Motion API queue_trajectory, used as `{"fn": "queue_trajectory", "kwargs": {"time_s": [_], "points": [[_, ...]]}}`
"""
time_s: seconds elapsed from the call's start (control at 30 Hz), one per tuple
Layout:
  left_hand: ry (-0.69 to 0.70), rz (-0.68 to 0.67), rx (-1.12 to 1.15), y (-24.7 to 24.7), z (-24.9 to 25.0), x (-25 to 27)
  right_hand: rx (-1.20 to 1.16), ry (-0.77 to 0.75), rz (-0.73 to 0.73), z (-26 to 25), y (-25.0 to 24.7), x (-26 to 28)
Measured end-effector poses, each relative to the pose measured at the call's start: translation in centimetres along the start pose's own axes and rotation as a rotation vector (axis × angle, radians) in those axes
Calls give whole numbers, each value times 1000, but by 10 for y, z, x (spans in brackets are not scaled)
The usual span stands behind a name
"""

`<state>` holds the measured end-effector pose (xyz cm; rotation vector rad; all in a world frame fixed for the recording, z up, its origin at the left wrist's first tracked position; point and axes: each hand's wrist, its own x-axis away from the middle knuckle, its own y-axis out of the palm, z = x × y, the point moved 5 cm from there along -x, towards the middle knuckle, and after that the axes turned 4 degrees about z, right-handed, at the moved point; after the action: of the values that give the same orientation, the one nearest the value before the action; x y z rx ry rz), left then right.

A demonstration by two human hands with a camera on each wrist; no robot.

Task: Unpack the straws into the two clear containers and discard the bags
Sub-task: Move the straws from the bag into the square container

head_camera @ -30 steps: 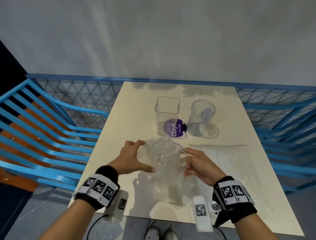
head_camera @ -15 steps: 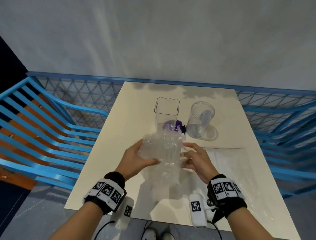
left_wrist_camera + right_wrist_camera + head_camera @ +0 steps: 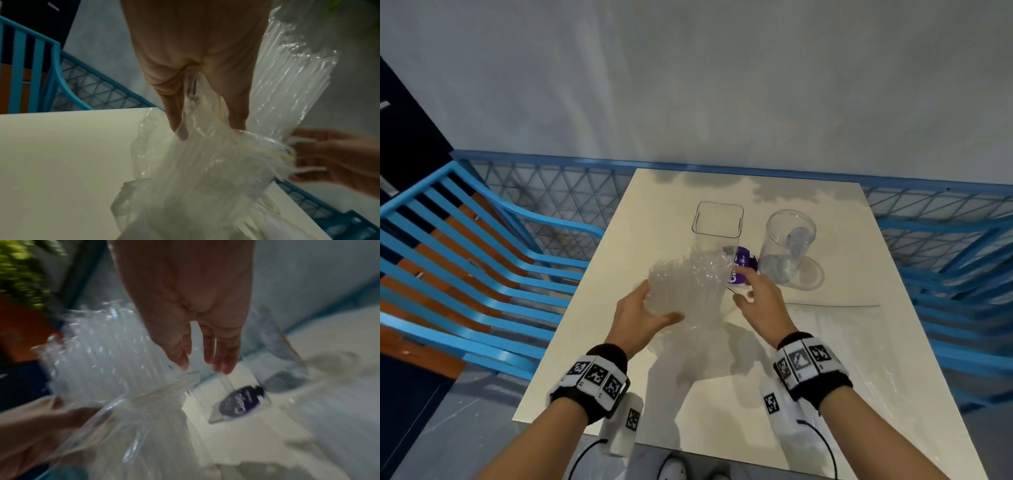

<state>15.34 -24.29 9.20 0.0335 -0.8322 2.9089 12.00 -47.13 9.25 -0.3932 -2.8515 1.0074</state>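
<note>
**Bag of straws lifted over the table, in front of the square container**

While raised off the cream table (image 3: 825, 359), bag of clear straws (image 3: 688, 284) tilted, top end leaning toward the square container (image 3: 717, 222) and overlapping its lower front in the head view. Gripped low down by the left hand (image 3: 635, 320), thumb across the near side and fingers curled round the far side; from the left wrist, slack plastic bunched and hanging below the fingers (image 3: 176, 123), straws fanning upward past them. Just right of the bag, the right hand (image 3: 760, 301) with fingers loosely apart and nearly straight, fingertips at the bag's edge; whether touching the plastic, cannot tell, the right wrist view being smeared by motion.

Behind the bag, square container upright, with a purple label (image 3: 743, 265) showing at its base. Right of the square container, close beside but apart, round container (image 3: 789, 246) standing upright too. Nearer than the round container and right of the bag, a flat clear bag (image 3: 842, 342) lying on the table. Around the table, blue railing (image 3: 493, 291).
</note>
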Motion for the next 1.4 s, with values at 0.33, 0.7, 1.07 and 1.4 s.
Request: {"fn": "queue_trajectory", "kwargs": {"time_s": [0.33,0.7,1.07,1.4], "points": [[-21,67,4,2,-32,-15,-225,-53,-57,-52,58,-6],[-73,-259,46,-21,-33,-59,-309,-143,195,-95,32,-29],[2,-380,-22,-14,-27,-71,-516,-67,118,-102,33,-43],[-37,-358,18,-11,-25,-71,-607,8,149,-100,23,-44]]}}
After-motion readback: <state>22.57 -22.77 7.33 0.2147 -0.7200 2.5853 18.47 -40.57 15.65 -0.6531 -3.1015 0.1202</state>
